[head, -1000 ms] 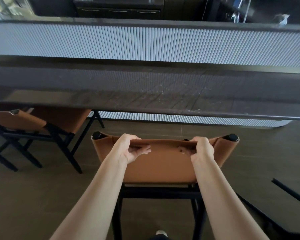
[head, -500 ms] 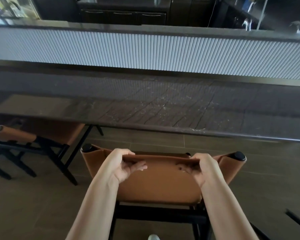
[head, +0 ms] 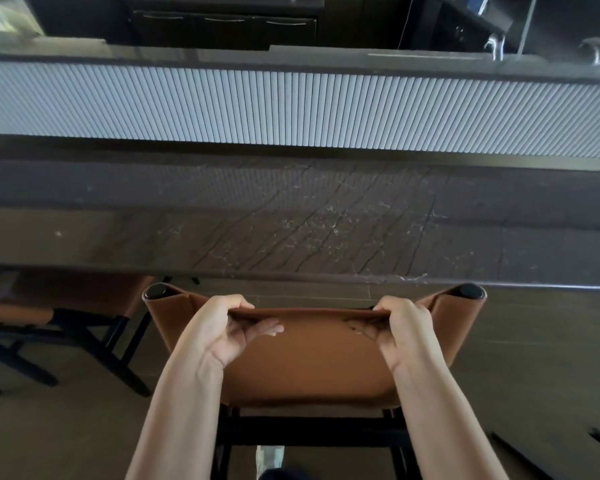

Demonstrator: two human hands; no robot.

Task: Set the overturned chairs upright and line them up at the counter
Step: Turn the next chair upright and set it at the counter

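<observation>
floor (head: 66,427): dark grey-brown tiles, thin grout lines, matte
counter (head: 326,230): long dark stone top with pale veins, spans the full width, glossy enough to mirror the panel behind it
ribbed panel (head: 291,105): pale grey vertical fluting, rises from the counter's back edge to a dark upper ledge (head: 309,58)
cabinets (head: 222,32): dark fronts beyond the ledge, 3 slim bar handles
tap (head: 495,45): chrome, far right
light: bright patch top left, back of room dim
</observation>
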